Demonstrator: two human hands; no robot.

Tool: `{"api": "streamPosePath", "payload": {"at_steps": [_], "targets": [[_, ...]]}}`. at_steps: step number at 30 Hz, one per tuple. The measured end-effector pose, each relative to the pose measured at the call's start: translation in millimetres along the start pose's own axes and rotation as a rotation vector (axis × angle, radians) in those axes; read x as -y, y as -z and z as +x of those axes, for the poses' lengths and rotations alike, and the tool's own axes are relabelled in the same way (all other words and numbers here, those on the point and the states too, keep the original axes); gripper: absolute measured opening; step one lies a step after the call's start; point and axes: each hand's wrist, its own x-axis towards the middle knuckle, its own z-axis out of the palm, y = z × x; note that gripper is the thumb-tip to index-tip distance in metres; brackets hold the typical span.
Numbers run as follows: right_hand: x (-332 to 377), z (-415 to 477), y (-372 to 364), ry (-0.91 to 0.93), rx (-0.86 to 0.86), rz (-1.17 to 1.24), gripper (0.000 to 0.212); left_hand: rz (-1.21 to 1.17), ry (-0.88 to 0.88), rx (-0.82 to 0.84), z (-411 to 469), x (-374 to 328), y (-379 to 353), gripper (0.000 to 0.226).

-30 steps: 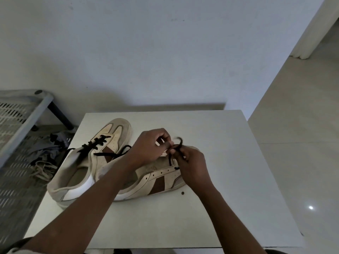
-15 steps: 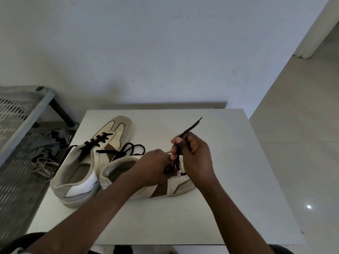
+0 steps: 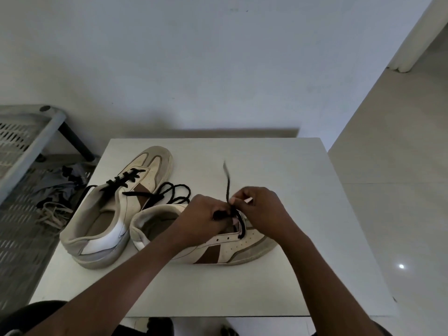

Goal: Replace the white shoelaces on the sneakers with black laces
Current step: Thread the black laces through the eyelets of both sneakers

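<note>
— Where could a hand pass over the table (image 3: pixel 303 180)?
— Across the bare stretch right of the near sneaker (image 3: pixel 244 246), and along the front strip below both soles.
— And on the left?
— The far sneaker (image 3: pixel 114 214) lies there, just beside the near one, its loose lace loops (image 3: pixel 177 192) spilling between them. The left hand (image 3: pixel 203 219) and right hand (image 3: pixel 263 209) crowd the near eyelets, pinching a black lace (image 3: pixel 228 187) that stands up above them. The wall (image 3: pixel 218 69) closes the back.

Black-laced cream sneaker (image 3: pixel 109 214) lies beside second sneaker (image 3: pixel 242 246), its black lace (image 3: pixel 228 190) partly threaded.
</note>
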Motion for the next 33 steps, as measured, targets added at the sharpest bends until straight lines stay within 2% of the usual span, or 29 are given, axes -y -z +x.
{"api": "streamPosePath", "payload": {"at_steps": [4, 6, 8, 11, 13, 17, 19, 22, 24, 26, 27, 29, 31, 33], "targets": [[-7, -4, 10, -0.018, 0.123, 0.132, 0.028, -0.008, 0.051, -0.140, -2, -1, 0, 0.005], [-5, -6, 13, -0.019, 0.207, 0.191, 0.022, 0.005, 0.083, -0.170, -2, -1, 2, 0.009], [-4, -5, 8, 0.000, 0.227, 0.092, 0.019, 0.031, 0.110, -0.182, -3, -1, 1, 0.012], [-2, -1, -6, 0.066, 0.135, -0.041, 0.015, 0.055, 0.162, -0.187, -3, -2, 2, 0.015], [0, 0, -10, 0.102, 0.096, -0.089, 0.002, 0.070, 0.182, -0.140, -6, -2, 3, 0.019], [-1, -1, -8, 0.148, 0.031, -0.101, 0.026, 0.285, 0.164, 0.069, -12, 1, -3, 0.025], [4, -3, -6, 0.153, -0.036, 0.020, 0.027, 0.315, 0.161, 0.081, -13, 4, -4, 0.022], [20, -8, -1, 0.174, -0.179, 0.403, 0.026, 0.202, 0.151, 0.077, -14, 4, -4, 0.026], [37, -15, 5, 0.308, -0.241, 0.700, 0.027, 0.182, 0.148, 0.088, -15, 1, -6, 0.020], [51, -19, 7, 0.421, -0.274, 0.851, 0.025, 0.159, 0.151, 0.091, -15, 2, -7, 0.018], [54, -19, 5, 0.424, -0.286, 0.839, 0.021, 0.155, 0.148, 0.086, -14, 4, -8, 0.019], [46, -12, -1, 0.269, -0.252, 0.628, 0.006, 0.197, 0.134, 0.087, -14, 6, -8, 0.023], [23, -5, -1, 0.041, -0.109, 0.267, 0.028, 0.229, 0.130, 0.091, -15, 5, -8, 0.018], [4, -4, 3, -0.053, 0.057, 0.082, 0.031, 0.223, 0.117, 0.096, -14, 4, -8, 0.014]]}}
